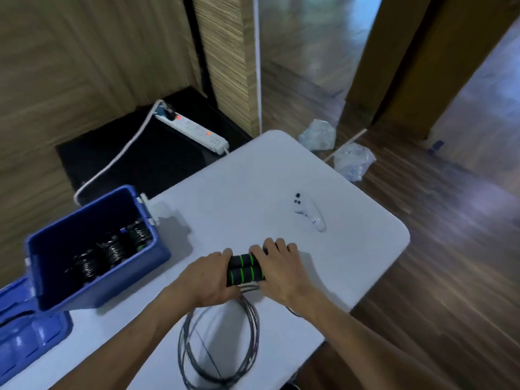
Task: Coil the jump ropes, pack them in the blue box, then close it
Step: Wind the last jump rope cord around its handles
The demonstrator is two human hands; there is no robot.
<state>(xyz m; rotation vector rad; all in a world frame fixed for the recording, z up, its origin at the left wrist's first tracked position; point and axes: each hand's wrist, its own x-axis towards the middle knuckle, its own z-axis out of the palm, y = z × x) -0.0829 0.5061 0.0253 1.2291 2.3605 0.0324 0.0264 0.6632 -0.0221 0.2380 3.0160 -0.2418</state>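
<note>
Lying nearest the person, the loose coil [222, 344] of the jump rope rests on the white worktop [281, 178], its loops hanging off the handles [245, 269] on their near side. The two black handles with green rings lie side by side, touching, their long axis running left to right across the worktop. The left hand [209, 277] grips the handles' left end, fingers [225, 253] curled over the top. The right hand [277, 270] holds their right end, fingers [270, 244] draped over the far side. Both hands grasp the same pair, so neither is free.

The blue box [95, 246] stands left of the handles and a little beyond them, open, tilted toward the person, with coiled ropes [112, 253] already inside. Its lid [25, 333] appears to lie at the near left of the box. I judge the left hand the nearer one to the box, so the bundle would travel leftward, handles leading along their own axis, once the cord is gathered.

Beyond the handles to the right a white controller [309, 212] lies well apart.
</note>
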